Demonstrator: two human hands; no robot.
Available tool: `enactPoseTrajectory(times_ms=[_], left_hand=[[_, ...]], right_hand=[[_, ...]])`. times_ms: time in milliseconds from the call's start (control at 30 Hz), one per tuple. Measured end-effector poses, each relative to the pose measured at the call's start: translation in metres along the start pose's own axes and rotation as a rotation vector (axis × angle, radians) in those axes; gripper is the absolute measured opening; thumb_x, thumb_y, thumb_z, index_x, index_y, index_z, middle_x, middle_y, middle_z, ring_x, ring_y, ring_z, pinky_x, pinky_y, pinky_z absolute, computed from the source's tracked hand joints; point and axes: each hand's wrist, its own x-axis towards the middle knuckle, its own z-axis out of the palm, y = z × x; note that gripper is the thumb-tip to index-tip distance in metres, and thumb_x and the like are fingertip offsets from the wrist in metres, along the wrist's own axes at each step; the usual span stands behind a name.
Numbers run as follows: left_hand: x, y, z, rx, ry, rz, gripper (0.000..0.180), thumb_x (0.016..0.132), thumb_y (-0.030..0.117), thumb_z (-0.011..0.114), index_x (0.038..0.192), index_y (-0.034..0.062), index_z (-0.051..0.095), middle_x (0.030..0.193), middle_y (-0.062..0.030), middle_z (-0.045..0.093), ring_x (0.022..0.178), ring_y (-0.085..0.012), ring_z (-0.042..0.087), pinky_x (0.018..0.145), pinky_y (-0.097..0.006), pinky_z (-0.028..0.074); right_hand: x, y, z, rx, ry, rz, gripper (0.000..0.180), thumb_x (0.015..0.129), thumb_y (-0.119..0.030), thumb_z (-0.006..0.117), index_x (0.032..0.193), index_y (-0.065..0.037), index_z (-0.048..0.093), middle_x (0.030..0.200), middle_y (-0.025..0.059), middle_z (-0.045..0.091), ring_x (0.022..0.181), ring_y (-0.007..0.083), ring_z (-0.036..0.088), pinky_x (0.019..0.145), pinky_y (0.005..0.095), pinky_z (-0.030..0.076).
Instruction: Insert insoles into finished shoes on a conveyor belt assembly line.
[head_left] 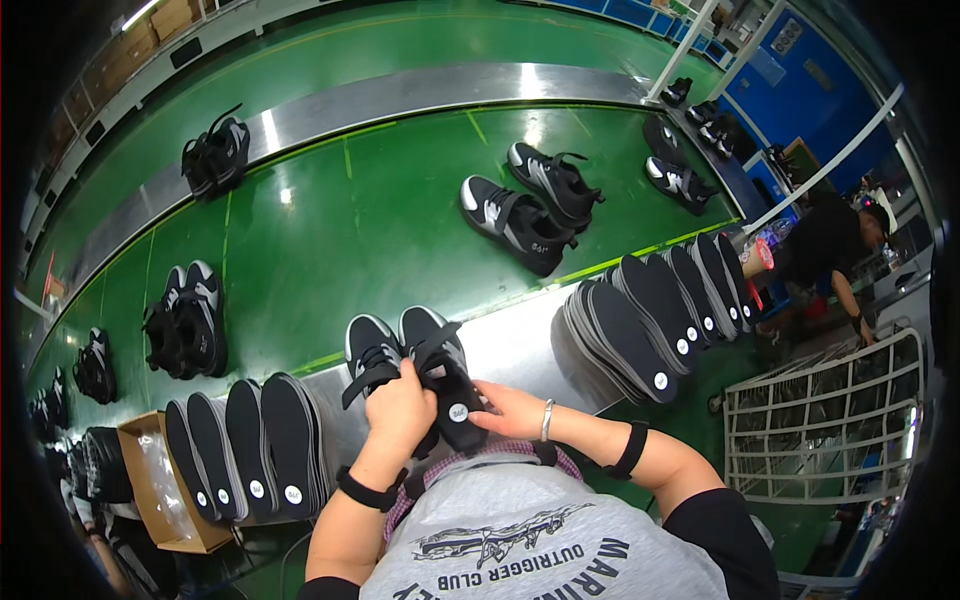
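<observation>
Right in front of me, at the metal edge of the bench, stands a pair of black sneakers with white-grey toes. My left hand [402, 402] is closed at the strap and opening of the right-hand sneaker [425, 328]. A black insole [458, 392] with a round white label at its heel lies partly in that shoe, its front end hidden inside. My right hand [508, 410] grips at the heel of this insole, thumb beside the label. The left-hand sneaker [368, 335] stands next to it, partly covered by my left hand.
Stacks of black insoles stand on the left [290, 440] and right [620, 330]. An open cardboard box [170, 480] is at far left. Several sneaker pairs [520, 220] sit on the green belt [330, 220]. A person [835, 240] bends near a white wire cart [825, 420].
</observation>
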Motion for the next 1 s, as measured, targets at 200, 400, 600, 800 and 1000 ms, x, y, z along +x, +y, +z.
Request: enactPoseTrajectory(times_ms=[200,400,600,800,1000], left_hand=[[0.046,-0.058,-0.044,0.062,0.294,-0.123,0.045,0.068,0.021,0.052,0.109,0.0023,0.046,0.066,-0.0181,0.060,0.061,-0.0341,0.060,0.057,-0.043,0.048],[0.071,-0.087,-0.085,-0.247,0.677,-0.100,0.049,0.074,0.014,0.056,0.118,0.0023,0.041,0.086,-0.0149,0.054,0.081,-0.0313,0.051,0.070,-0.040,0.042],[0.025,-0.054,0.033,-0.302,0.261,-0.018,0.054,0.072,0.030,0.058,0.114,-0.0014,0.043,0.116,-0.0233,0.044,0.108,-0.0369,0.040,0.093,-0.045,0.030],[-0.013,-0.044,0.060,-0.069,-0.126,-0.047,0.084,0.073,0.050,0.052,0.132,-0.0004,0.021,0.137,-0.0254,0.013,0.127,-0.0422,0.003,0.099,-0.057,0.006],[-0.009,-0.042,0.059,-0.073,-0.198,-0.084,0.083,0.074,0.052,0.048,0.133,-0.0001,0.020,0.137,-0.0254,0.013,0.128,-0.0415,0.003,0.099,-0.056,0.000]], right_hand=[[0.024,0.011,-0.064,-0.249,0.131,-0.046,0.041,0.079,-0.028,0.054,0.109,-0.001,0.050,0.108,0.0190,0.051,0.099,0.0328,0.050,0.086,0.0368,0.040],[0.063,0.030,-0.143,-0.678,0.492,0.108,0.037,0.068,-0.021,0.060,0.103,-0.012,0.055,0.107,0.0127,0.051,0.101,0.0306,0.048,0.080,0.0426,0.041],[0.101,0.065,-0.196,-0.870,0.479,0.471,0.039,0.062,-0.016,0.061,0.100,-0.016,0.059,0.117,0.0147,0.042,0.115,0.0316,0.031,0.090,0.0525,0.030],[0.144,0.054,-0.231,-0.998,0.315,0.630,0.041,0.071,-0.020,0.058,0.112,-0.015,0.057,0.138,0.0118,0.023,0.130,0.0337,0.008,0.096,0.0598,0.015],[0.157,0.088,-0.276,-0.798,0.095,0.798,0.065,0.063,-0.040,0.071,0.119,-0.016,0.050,0.140,0.0087,0.017,0.130,0.0312,0.005,0.096,0.0553,0.026]])
